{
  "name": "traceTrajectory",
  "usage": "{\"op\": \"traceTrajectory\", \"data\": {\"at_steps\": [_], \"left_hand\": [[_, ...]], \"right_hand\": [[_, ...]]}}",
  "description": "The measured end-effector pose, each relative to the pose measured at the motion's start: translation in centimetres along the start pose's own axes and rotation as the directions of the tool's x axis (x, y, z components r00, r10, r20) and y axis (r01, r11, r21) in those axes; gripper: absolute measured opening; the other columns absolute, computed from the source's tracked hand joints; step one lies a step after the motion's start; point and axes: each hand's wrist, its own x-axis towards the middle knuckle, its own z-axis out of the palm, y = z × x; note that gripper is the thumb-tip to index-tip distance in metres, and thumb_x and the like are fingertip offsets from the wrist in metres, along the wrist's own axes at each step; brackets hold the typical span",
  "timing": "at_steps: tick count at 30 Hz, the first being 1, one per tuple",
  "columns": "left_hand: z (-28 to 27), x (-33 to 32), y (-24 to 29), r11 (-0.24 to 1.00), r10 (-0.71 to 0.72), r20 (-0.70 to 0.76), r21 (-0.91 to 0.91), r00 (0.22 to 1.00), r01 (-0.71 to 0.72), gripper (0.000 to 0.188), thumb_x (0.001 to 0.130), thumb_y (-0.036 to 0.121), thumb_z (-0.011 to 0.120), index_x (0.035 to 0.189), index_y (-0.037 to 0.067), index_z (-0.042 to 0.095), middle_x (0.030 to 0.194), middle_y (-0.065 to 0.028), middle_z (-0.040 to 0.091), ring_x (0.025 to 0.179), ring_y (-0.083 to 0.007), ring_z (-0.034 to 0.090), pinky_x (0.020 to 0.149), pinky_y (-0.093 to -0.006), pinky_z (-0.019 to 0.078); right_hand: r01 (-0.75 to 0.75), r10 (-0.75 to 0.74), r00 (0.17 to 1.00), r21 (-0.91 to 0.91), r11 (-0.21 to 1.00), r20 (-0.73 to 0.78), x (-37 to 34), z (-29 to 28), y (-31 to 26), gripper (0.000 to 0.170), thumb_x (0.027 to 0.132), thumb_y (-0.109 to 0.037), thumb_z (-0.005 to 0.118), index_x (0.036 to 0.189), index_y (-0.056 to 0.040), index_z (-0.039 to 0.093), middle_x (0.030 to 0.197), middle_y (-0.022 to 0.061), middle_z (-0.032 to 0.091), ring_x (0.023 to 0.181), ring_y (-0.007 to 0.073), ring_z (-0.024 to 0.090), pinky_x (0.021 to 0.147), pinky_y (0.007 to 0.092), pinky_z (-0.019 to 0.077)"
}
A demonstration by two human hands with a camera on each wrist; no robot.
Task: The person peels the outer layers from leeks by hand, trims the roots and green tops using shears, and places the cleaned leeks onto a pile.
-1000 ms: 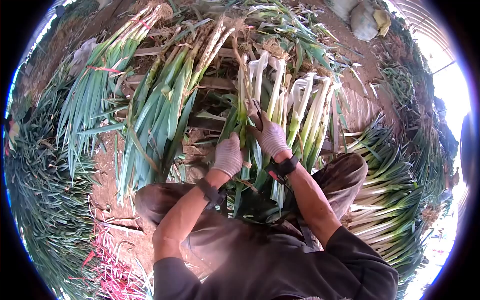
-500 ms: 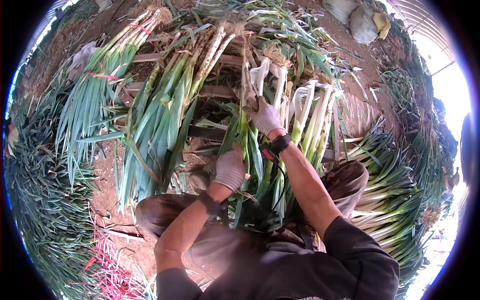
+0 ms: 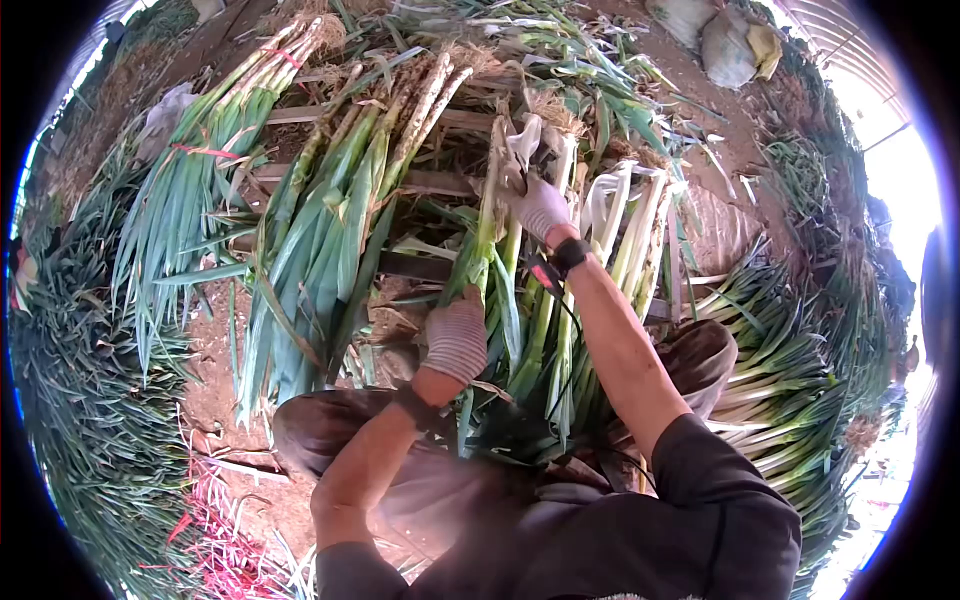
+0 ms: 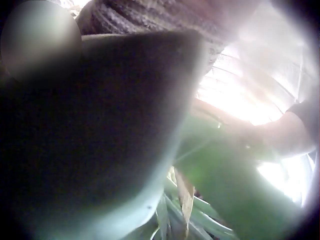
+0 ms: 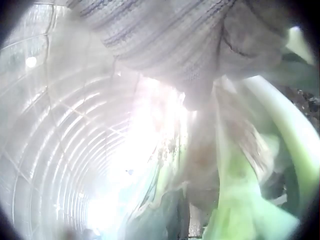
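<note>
A leek (image 3: 485, 235) with a green top and paler stalk lies slantwise in front of the person. My gloved left hand (image 3: 457, 338) grips its green leaves, low over the lap. Higher on the same stalk, my gloved right hand (image 3: 541, 207) has its fingers curled at the pale part, just below the roots. The right wrist view shows the striped glove (image 5: 165, 40) above a green stalk (image 5: 237, 180) with a brown, dry outer leaf (image 5: 252, 142) hanging along it. Blurred green leaf (image 4: 220, 175) fills much of the left wrist view. White-stemmed leeks (image 3: 630, 225) lie right of the right hand.
Left of the hands lies a pile of untrimmed leeks (image 3: 335, 220), with a tied bunch (image 3: 215, 130) beyond it. Pale-stemmed leeks (image 3: 770, 400) are heaped by the right knee. Red and white strips (image 3: 225, 535) litter the ground at lower left. Sacks (image 3: 728, 50) stand at the back right.
My right hand has slid up the stalk toward the root end. My left hand has shifted slightly down toward the lap, still holding the leaves.
</note>
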Motion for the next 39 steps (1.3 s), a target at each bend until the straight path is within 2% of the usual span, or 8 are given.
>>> {"op": "traceTrajectory", "data": {"at_steps": [8,13,19,23,27,32,36,39], "left_hand": [[-1.0,-0.7,-0.1,0.98,0.168,-0.146,0.133,0.975,-0.149,0.039,0.084,0.012,0.063,0.121,0.002,0.054,0.071,-0.0107,0.07,0.069,-0.0264,0.073,0.069,-0.04,0.0549],[-0.6,-0.4,-0.1,0.976,0.146,-0.182,0.189,0.972,-0.111,0.04,0.085,0.011,0.063,0.123,0.003,0.054,0.078,-0.0093,0.071,0.071,-0.0233,0.073,0.074,-0.0383,0.0536],[0.2,-0.3,0.0,0.964,0.129,-0.189,0.253,0.973,-0.079,0.028,0.09,0.014,0.058,0.117,0.005,0.056,0.084,-0.0067,0.07,0.074,-0.0208,0.071,0.077,-0.0381,0.0518],[-0.1,-0.1,0.4,0.958,0.121,-0.17,0.277,0.978,-0.07,0.029,0.09,0.014,0.058,0.117,0.005,0.056,0.088,-0.0076,0.07,0.076,-0.0212,0.072,0.077,-0.0385,0.0519],[-0.7,-0.3,0.4,0.948,0.151,-0.189,0.306,0.97,-0.088,0.032,0.088,0.014,0.06,0.117,0.003,0.055,0.089,-0.009,0.069,0.074,-0.0215,0.072,0.077,-0.0394,0.0519],[-1.1,-0.3,0.5,0.95,0.147,-0.14,0.297,0.979,-0.1,0.037,0.086,0.011,0.063,0.119,0.002,0.051,0.088,-0.0101,0.071,0.073,-0.022,0.072,0.074,-0.0402,0.0523],[-1.0,-0.6,0.1,0.946,0.155,-0.193,0.313,0.969,-0.089,0.036,0.087,0.011,0.062,0.119,0.002,0.049,0.083,-0.0087,0.071,0.068,-0.0231,0.072,0.074,-0.0416,0.0532],[-0.5,0.0,-0.2,0.945,0.152,-0.192,0.315,0.97,-0.086,0.038,0.088,0.012,0.061,0.122,0.002,0.047,0.081,-0.0079,0.07,0.069,-0.0229,0.072,0.074,-0.0422,0.0536]], "right_hand": [[0.132,-0.132,0.989,0.011,0.991,0.059,-10.0,0.5,4.2,0.053,0.089,-0.052,0.064,0.11,-0.0036,0.057,0.091,0.0271,0.067,0.091,0.047,0.064,0.077,0.0511,0.0504],[0.099,-0.097,0.973,0.005,0.995,0.211,-18.5,-1.5,3.7,0.07,0.088,-0.05,0.067,0.141,-0.0096,0.045,0.091,0.0299,0.067,0.088,0.0486,0.065,0.075,0.0523,0.0507],[0.101,-0.119,0.954,0.076,0.992,0.277,-25.0,-1.4,5.3,0.079,0.088,-0.049,0.068,0.145,-0.0041,0.037,0.088,0.0311,0.066,0.086,0.0482,0.066,0.074,0.0515,0.0516],[0.051,-0.07,0.937,0.062,0.997,0.342,-25.1,-2.3,5.0,0.081,0.088,-0.048,0.068,0.147,-0.003,0.035,0.089,0.0309,0.066,0.085,0.048,0.066,0.074,0.0513,0.0516],[0.151,-0.163,0.972,0.079,0.985,0.17,-23.6,-0.6,6.0,0.078,0.087,-0.047,0.069,0.145,-0.0038,0.038,0.088,0.0295,0.067,0.085,0.0481,0.065,0.072,0.0524,0.0508],[0.159,-0.169,0.978,0.083,0.984,0.123,-19.8,-0.6,4.5,0.059,0.087,-0.046,0.07,0.123,-0.0054,0.046,0.079,0.026,0.066,0.079,0.0483,0.064,0.068,0.0547,0.0491],[0.092,-0.119,0.959,0.114,0.989,0.259,-22.9,-2.1,3.5,0.071,0.088,-0.043,0.07,0.14,-0.0045,0.041,0.088,0.0293,0.066,0.087,0.0481,0.064,0.071,0.0508,0.0507],[0.116,-0.133,0.958,0.08,0.99,0.254,-25.5,-0.9,5.0,0.067,0.088,-0.048,0.068,0.133,-0.0062,0.043,0.084,0.0269,0.067,0.081,0.047,0.066,0.069,0.0526,0.0512]]}}
